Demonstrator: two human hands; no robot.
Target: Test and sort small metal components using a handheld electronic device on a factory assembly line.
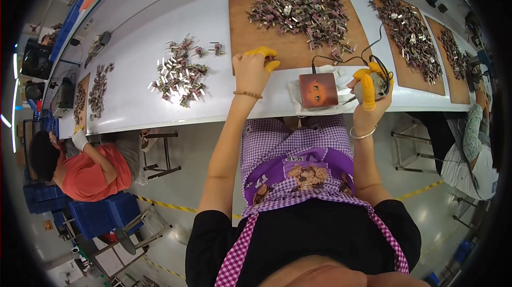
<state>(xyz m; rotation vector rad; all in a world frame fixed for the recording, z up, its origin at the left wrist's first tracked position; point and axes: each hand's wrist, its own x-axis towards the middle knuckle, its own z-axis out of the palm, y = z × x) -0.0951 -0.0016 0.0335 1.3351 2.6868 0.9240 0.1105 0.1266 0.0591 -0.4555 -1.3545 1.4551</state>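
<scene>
My left hand (pixel 253 69), with yellow finger covers, is closed over the near left edge of a brown board (pixel 242 34). Its fingers pinch a small metal-and-purplish part (pixel 270 60), mostly hidden by them. On the right, my right hand (pixel 372 91), also in yellow finger covers, wraps round a rounded grey tool (pixel 367 89) with a black cord and a thin tip pointing left. Between the hands sits a reddish-brown box (pixel 318 91) with two small sockets on its top, resting on a white cloth (pixel 294 91).
A large heap of small metal parts (pixel 304 15) covers the board's far half. A looser pile (pixel 181 74) lies on the white table (pixel 128 103) to the left. More heaped boards (pixel 397 58) stand right. Co-workers sit at both sides; a black cable (pixel 380 36) crosses the right.
</scene>
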